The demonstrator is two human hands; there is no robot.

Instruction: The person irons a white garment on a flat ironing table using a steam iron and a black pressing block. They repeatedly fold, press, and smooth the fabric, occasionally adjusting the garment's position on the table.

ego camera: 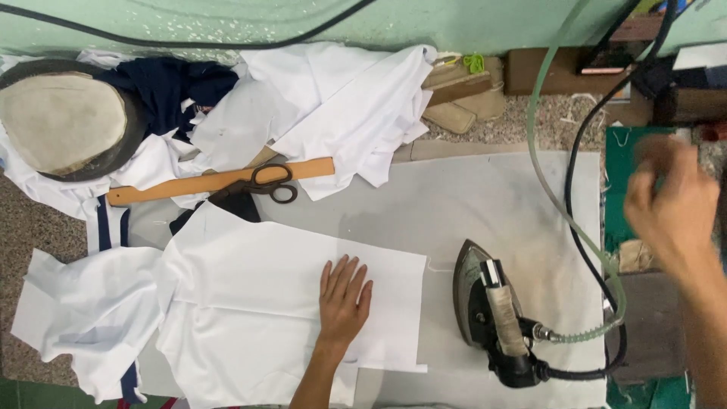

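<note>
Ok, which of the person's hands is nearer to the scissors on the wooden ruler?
Left. The left hand lies flat on the white cloth, just below and right of the scissors. The right hand is raised far off at the right edge, beyond the iron.

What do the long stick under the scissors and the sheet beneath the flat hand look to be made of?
The long stick looks like wood: an even tan colour with a matte, unpainted face. The sheet under the left hand seems to be thin woven cloth, plain white and matte, with soft folds and a pressed crease. The scissors appear to be dark metal, though their finish is hard to judge.
</note>
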